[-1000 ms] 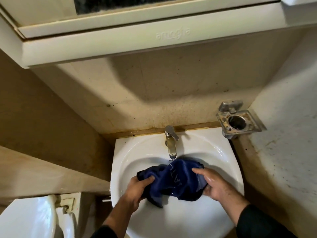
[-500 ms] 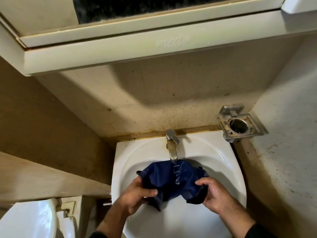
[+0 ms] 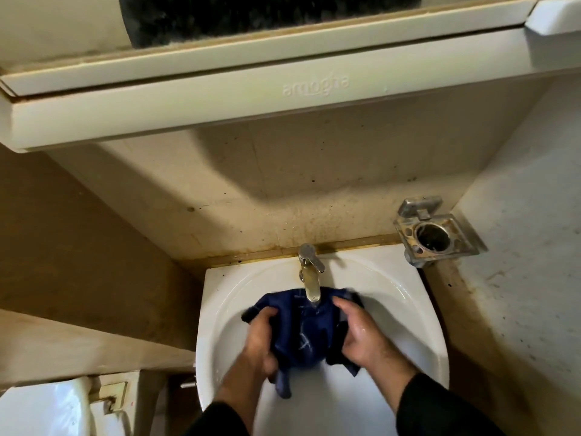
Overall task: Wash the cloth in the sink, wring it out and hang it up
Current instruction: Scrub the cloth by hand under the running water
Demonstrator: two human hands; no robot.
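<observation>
- Sink (image 3: 220, 325): white basin under the stained wall, and this is the washing stage of the job, clearly under way and not finished.
- Cloth (image 3: 301, 335): dark blue, bunched up in the bowl right below the spout, looking wet with a pale streak on its face; no twist in it, so wringing is not yet done, and hanging comes after that. No rail or hook in sight.
- Left hand (image 3: 261, 338): fingers curled round the cloth's left edge, gripping it.
- Right hand (image 3: 361, 335): wet and shiny, fingers clamped on the right edge.
- Tap (image 3: 309, 275): water appears to fall onto the cloth, though the stream is faint.
</observation>
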